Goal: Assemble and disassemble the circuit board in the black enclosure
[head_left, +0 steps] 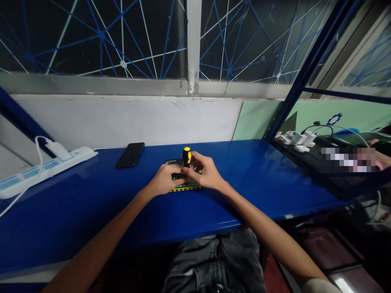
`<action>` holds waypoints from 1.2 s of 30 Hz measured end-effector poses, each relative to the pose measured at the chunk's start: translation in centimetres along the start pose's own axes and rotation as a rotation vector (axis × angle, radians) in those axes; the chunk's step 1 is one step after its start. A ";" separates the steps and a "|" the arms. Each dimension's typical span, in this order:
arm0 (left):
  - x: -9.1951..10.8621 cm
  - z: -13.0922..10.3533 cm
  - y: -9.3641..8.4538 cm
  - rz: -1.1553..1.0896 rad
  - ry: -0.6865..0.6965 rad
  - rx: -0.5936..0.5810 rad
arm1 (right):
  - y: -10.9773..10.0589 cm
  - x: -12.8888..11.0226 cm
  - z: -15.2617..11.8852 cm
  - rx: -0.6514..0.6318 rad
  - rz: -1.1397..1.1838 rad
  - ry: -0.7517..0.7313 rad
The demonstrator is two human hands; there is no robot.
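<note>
A green circuit board (pixel 192 186) with a yellow-striped front edge lies flat on the blue table (pixel 100 203), mostly hidden under my hands. My right hand (pixel 205 173) grips a black and yellow screwdriver (pixel 187 156) that stands upright on the board. My left hand (pixel 166 179) rests on the board's left part, its fingertips meeting the screwdriver shaft near the tip.
A black phone (pixel 130 154) lies face down behind and left of the board. A white power strip (pixel 39 169) with a plugged charger sits at far left. On the right, a neighbouring desk holds white adapters (pixel 297 138), cables and another person's hand (pixel 374 143).
</note>
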State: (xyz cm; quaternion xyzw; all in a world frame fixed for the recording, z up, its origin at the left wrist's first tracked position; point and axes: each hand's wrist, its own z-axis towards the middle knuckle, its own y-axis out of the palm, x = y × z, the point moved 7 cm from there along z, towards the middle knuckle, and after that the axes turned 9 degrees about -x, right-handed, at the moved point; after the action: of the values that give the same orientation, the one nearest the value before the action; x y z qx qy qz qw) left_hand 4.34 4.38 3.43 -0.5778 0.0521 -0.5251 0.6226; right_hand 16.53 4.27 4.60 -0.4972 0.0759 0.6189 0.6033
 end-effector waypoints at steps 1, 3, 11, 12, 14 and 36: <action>-0.1 0.0 0.0 0.002 -0.007 0.004 | 0.0 0.0 0.0 0.002 0.006 -0.001; -0.3 -0.1 0.0 0.013 -0.023 0.007 | -0.1 0.0 0.0 0.015 0.023 -0.008; 0.1 -0.1 0.0 0.027 -0.024 0.019 | -0.1 0.4 0.3 0.034 0.035 0.023; 0.1 -0.1 0.0 0.029 -0.017 0.021 | -0.1 0.4 0.3 0.036 0.045 0.029; 0.2 0.0 0.0 0.035 -0.003 0.021 | -0.1 0.5 0.3 0.042 0.062 0.043; 0.4 -0.1 0.2 0.060 0.078 0.048 | -2.5 2.8 0.3 0.234 0.411 0.147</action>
State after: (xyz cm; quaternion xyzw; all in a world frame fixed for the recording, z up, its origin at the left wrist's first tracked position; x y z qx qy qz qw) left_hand 4.54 3.94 3.49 -0.5400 0.0810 -0.5291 0.6495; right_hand 19.05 7.01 4.08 -0.4418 0.2902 0.6778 0.5111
